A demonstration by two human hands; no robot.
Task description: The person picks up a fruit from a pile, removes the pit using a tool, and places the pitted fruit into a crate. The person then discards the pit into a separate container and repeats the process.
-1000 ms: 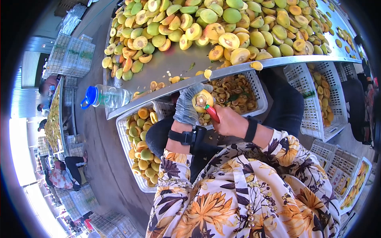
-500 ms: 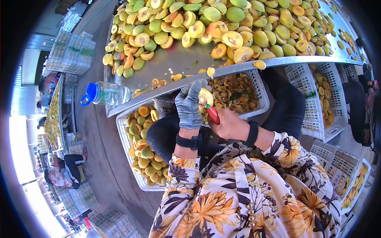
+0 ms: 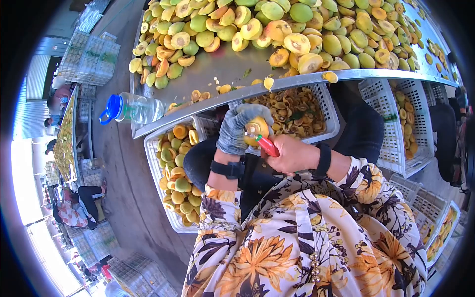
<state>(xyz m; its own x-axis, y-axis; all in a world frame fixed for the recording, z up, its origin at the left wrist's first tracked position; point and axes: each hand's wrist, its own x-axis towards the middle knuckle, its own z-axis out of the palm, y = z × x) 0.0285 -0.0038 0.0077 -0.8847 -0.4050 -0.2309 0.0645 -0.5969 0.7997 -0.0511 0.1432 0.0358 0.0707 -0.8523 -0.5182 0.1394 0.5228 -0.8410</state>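
My left hand [image 3: 237,126], in a grey glove, is closed around a yellow peach half [image 3: 257,127] with its cut face turned toward me. My right hand [image 3: 294,156], bare, grips a red-handled knife [image 3: 267,146] with a green collar. Its metal tip meets the cut face of the peach; how deep it goes cannot be made out. Just beyond both hands, a white crate [image 3: 330,111] holds brown-yellow scraps. To the left, another white crate [image 3: 153,163] is full of peach halves [image 3: 182,184].
A metal table [image 3: 198,105] with a raised edge carries a large heap of peach halves [image 3: 302,44]. A blue-capped water bottle [image 3: 141,109] lies at its left corner. More crates [image 3: 383,128] stand at right. Other people [image 3: 74,210] sit in the background at left.
Both hands have come slightly down toward me. The peach half has turned in my left hand, whose fingers now curl over its top, and the knife remains against it.
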